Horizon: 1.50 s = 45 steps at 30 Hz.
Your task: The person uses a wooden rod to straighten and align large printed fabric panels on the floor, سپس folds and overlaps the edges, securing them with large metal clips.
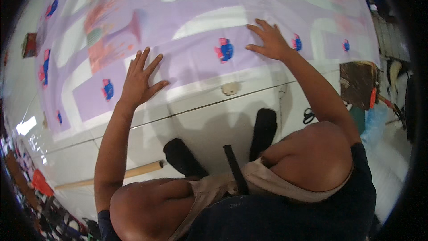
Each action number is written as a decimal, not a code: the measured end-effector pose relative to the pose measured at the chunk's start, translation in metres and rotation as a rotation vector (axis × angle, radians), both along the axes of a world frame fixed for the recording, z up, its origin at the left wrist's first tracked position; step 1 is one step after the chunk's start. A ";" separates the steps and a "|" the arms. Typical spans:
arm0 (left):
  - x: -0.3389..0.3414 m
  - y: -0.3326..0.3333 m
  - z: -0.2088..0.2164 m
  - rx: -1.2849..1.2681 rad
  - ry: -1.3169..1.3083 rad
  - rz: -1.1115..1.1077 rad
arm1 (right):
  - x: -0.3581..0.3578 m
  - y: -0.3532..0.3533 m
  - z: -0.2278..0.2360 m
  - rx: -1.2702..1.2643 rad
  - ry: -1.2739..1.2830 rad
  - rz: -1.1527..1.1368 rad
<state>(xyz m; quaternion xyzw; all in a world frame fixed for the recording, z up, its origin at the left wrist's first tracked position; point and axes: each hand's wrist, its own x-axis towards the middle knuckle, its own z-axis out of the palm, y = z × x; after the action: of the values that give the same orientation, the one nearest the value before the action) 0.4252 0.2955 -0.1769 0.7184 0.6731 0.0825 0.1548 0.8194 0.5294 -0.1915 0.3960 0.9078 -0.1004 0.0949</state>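
A large lavender printed sheet point(189, 64) with white shapes and small blue-and-pink figures lies spread over the white tiled floor in front of me. My left hand point(141, 76) rests flat on its near part, left of the middle, fingers spread. Farther right and a little farther away, my right hand point(269, 41) also presses on the sheet with its fingers apart. Neither hand holds anything. Between them, at the sheet's near edge, sits a small off-white lump point(230, 89) that I cannot identify. Some soft wrinkles run across the sheet.
Black-handled scissors point(308, 116) lie on the floor by my right knee. A brown tube point(142, 169) lies under my left forearm. A dark brown block point(354, 80) stands at the sheet's near right corner, beside bluish plastic point(376, 122). Another block point(29, 45) sits by the left edge.
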 end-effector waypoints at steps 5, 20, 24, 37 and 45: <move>0.011 0.008 -0.012 -0.139 0.146 -0.051 | -0.001 0.003 -0.005 -0.009 0.034 0.029; 0.019 0.019 0.001 -0.195 0.125 -0.052 | 0.015 -0.036 0.023 -0.163 0.417 -0.300; 0.028 0.027 0.001 -0.192 0.116 -0.074 | 0.038 -0.155 0.014 -0.843 0.338 -0.403; 0.024 0.027 -0.003 -0.163 0.086 -0.084 | -0.024 -0.181 0.020 -1.374 0.801 -1.149; 0.019 0.020 -0.007 -0.144 0.133 -0.091 | -0.026 -0.190 0.001 -1.542 0.932 -1.259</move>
<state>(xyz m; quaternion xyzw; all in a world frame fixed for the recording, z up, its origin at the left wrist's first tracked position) 0.4437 0.3156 -0.1835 0.7391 0.6528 -0.0211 0.1648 0.7934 0.3397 -0.1904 0.5460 0.1837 -0.8108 -0.1035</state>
